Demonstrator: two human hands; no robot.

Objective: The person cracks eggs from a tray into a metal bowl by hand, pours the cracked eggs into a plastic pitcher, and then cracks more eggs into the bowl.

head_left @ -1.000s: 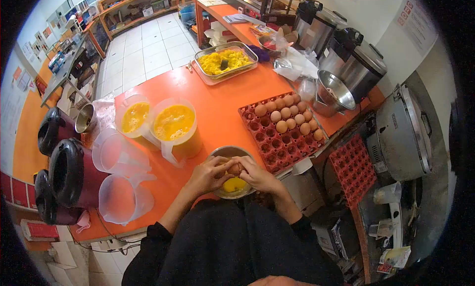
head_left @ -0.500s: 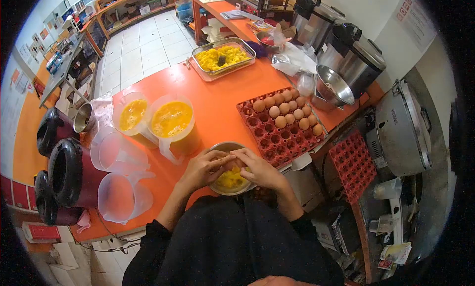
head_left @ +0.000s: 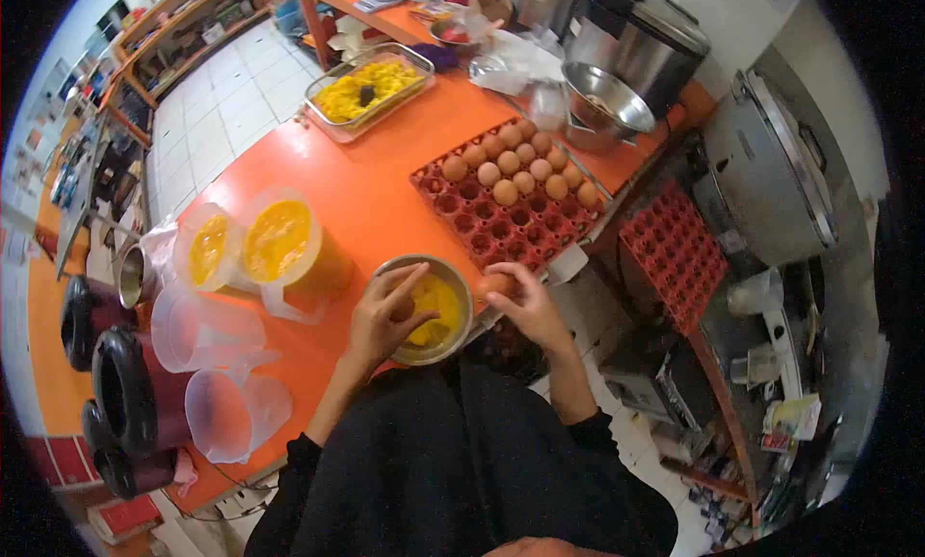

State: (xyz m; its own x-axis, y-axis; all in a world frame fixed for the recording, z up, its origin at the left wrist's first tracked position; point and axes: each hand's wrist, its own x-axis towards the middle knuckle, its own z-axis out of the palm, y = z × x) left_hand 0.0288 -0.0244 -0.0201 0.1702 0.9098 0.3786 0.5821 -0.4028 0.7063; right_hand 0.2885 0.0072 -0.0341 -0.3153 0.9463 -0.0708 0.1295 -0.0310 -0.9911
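Note:
A steel bowl (head_left: 464, 318) sits at the front edge of the orange table, with raw egg yolk (head_left: 438, 311) in it. Over the bowl's left side is my left hand (head_left: 381, 316), its fingers spread and thumb apart; I see nothing clearly held there. My right hand (head_left: 532, 311), just right of the rim, has its fingers around a brown eggshell (head_left: 497, 285); whether the shell is in one piece is hidden. Behind the bowl lies a red egg tray (head_left: 472, 225), with brown eggs (head_left: 523, 182) in its far part and bare cups nearer me.
Two jugs of beaten egg (head_left: 289, 253) and two translucent jugs (head_left: 236, 412) stand left, beside dark red flasks (head_left: 145, 393). A glass dish of yellow food (head_left: 371, 90) is at the back. Right are a steel bowl (head_left: 617, 104) and another egg tray (head_left: 674, 253).
My hands have parted from over the bowl; the right moved right with the eggshell, the left stayed over the bowl's left side with fingers opened. The view has shifted.

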